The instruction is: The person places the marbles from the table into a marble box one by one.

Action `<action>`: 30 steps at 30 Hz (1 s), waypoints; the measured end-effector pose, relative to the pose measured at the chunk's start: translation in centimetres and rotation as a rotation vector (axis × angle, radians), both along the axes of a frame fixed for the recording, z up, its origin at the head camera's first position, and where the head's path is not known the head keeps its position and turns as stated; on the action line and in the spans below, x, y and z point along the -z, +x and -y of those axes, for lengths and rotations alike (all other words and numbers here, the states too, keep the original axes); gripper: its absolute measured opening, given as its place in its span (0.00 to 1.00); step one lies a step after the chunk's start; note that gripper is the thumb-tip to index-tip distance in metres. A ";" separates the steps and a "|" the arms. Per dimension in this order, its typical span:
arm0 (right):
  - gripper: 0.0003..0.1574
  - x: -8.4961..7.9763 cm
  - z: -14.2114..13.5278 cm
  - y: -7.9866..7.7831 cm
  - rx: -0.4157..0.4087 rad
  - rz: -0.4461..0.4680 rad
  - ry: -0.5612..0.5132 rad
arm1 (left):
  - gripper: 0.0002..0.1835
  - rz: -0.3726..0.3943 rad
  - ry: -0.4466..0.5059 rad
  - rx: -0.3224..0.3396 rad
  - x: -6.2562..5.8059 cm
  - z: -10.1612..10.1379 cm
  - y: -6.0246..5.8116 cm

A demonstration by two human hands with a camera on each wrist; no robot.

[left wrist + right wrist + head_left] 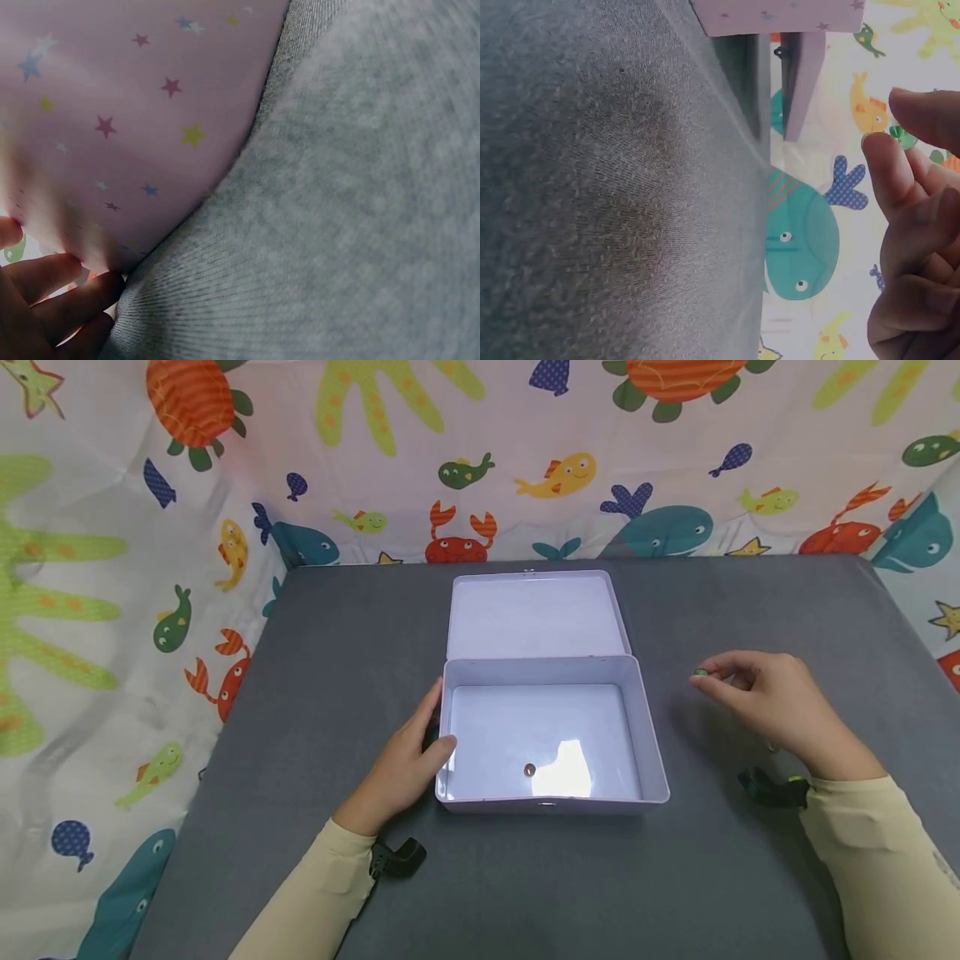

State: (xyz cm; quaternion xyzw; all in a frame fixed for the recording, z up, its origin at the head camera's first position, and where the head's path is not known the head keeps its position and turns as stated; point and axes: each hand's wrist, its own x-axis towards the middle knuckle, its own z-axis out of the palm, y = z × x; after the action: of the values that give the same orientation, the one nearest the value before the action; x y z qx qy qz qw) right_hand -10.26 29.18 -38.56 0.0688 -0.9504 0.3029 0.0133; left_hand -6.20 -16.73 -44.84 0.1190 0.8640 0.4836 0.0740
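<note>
An open lilac box [551, 807] lies on the grey table with its lid [538, 617] tipped back. In the left wrist view its outer wall [171, 86] is pink with printed stars. My left hand [401, 768] holds the box's left wall, thumb over the rim and fingers along the outside. On the box floor lies a small, round, brownish shiny piece [529, 770]. To the right of the box, my right hand [780, 702] is raised over the table, pinching a small green shiny piece [904, 137] between thumb and index finger.
Two tiny pieces, one a yellow-green bit [795, 778], show by the right wrist, partly hidden. A grey cloth [360, 635] covers the table. Behind and to the left hangs a white curtain [285, 393] printed with sea animals.
</note>
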 end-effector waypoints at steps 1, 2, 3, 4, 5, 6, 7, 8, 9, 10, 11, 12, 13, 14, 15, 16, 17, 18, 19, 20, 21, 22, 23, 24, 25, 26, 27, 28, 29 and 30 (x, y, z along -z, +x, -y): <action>0.20 -0.2 0.1 0.0 0.004 0.011 0.002 | 0.43 0.002 -0.001 0.000 0.1 0.0 0.0; 0.21 -0.3 0.2 0.0 0.009 0.022 0.001 | 0.43 0.006 0.000 -0.001 0.1 0.0 0.0; 0.22 -0.4 0.3 0.0 0.010 0.026 0.000 | 0.43 0.004 0.002 0.001 0.1 0.0 0.0; 0.22 -0.5 0.4 0.1 0.014 0.029 -0.002 | 0.43 0.006 -0.001 -0.002 0.1 0.0 -0.1; 0.23 -0.7 0.5 0.1 0.012 0.032 -0.007 | 0.42 0.005 -0.001 -0.003 0.1 0.0 -0.1; 0.22 -0.8 0.6 0.1 0.014 0.032 -0.009 | 0.42 0.002 0.001 -0.002 0.1 0.0 -0.1; 0.22 -0.8 0.7 0.1 0.006 0.025 -0.014 | 0.42 0.000 -0.002 -0.002 0.1 0.0 -0.1; 0.22 -0.9 0.7 0.0 0.000 0.018 -0.017 | 0.42 0.000 -0.002 -0.002 0.1 0.0 -0.1; 0.21 -0.9 0.8 0.0 -0.002 0.010 -0.020 | 0.43 0.000 -0.004 -0.001 0.1 0.0 -0.1; 0.20 -1.0 0.9 0.0 -0.001 0.006 -0.021 | 0.42 0.004 -0.006 -0.004 0.2 0.0 -0.1; 0.20 -1.0 1.0 -0.1 -0.003 0.003 -0.024 | 0.42 0.005 -0.005 -0.003 0.2 0.0 -0.1; 0.20 -1.0 1.1 -0.1 0.000 -0.002 -0.023 | 0.42 0.008 -0.008 -0.004 0.3 0.0 -0.1; 0.21 -1.1 1.3 -0.1 -0.001 -0.004 -0.026 | 0.42 0.013 -0.011 -0.007 0.3 0.0 -0.1; 0.21 -1.1 1.4 -0.2 0.003 -0.002 -0.028 | 0.42 0.015 -0.011 -0.009 0.3 0.0 -0.1; 0.21 -1.2 1.6 -0.2 0.005 -0.003 -0.030 | 0.42 0.012 -0.014 -0.007 0.4 0.0 -0.1; 0.22 -1.3 1.7 -0.2 0.003 -0.003 -0.032 | 0.42 0.010 -0.015 -0.009 0.4 0.0 0.0; 0.22 -1.4 1.9 -0.2 0.001 -0.003 -0.035 | 0.42 0.009 -0.017 -0.008 0.4 0.0 0.0; 0.22 -1.5 2.1 -0.2 -0.001 -0.002 -0.038 | 0.42 0.009 -0.017 -0.008 0.3 0.0 0.0; 0.22 -1.7 2.3 -0.2 -0.003 -0.001 -0.043 | 0.42 0.010 -0.018 -0.007 0.3 0.0 0.0; 0.21 -1.8 2.4 -0.2 -0.008 -0.003 -0.048 | 0.42 0.009 -0.019 -0.005 0.3 0.0 0.0; 0.21 -2.0 2.6 -0.2 -0.013 -0.005 -0.054 | 0.42 0.009 -0.020 -0.005 0.3 0.0 0.0; 0.21 -2.1 2.8 -0.1 -0.018 -0.005 -0.061 | 0.42 0.015 -0.019 -0.008 0.2 -0.1 0.0; 0.21 -2.3 3.0 -0.1 -0.023 -0.008 -0.065 | 0.42 0.016 -0.019 -0.007 0.2 -0.1 0.0; 0.20 -2.5 3.3 -0.1 -0.028 -0.012 -0.068 | 0.42 0.017 -0.019 -0.009 0.2 -0.1 0.0; 0.20 -2.7 3.5 -0.2 -0.033 -0.017 -0.074 | 0.42 0.016 -0.022 -0.011 0.2 0.0 0.0; 0.19 -2.8 3.7 -0.2 -0.039 -0.022 -0.078 | 0.42 0.014 -0.020 -0.012 0.2 0.0 0.0; 0.19 -3.0 4.0 -0.2 -0.045 -0.027 -0.083 | 0.42 0.013 -0.021 -0.016 0.2 0.0 0.0; 0.18 -3.1 4.2 -0.3 -0.052 -0.034 -0.085 | 0.42 0.012 -0.020 -0.016 0.2 -0.1 0.0; 0.17 -3.3 4.4 -0.3 -0.058 -0.040 -0.086 | 0.42 0.010 -0.021 -0.016 0.3 -0.1 0.0; 0.17 -3.4 4.5 -0.4 -0.070 -0.044 -0.091 | 0.42 0.009 -0.022 -0.015 0.3 -0.1 0.0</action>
State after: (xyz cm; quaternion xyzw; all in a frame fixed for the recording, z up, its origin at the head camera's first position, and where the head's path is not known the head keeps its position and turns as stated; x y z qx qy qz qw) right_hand -10.65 24.65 -35.19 0.1079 -0.9322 0.3443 0.0268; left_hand -6.22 -16.59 -45.14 0.1094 0.8698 0.4751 0.0758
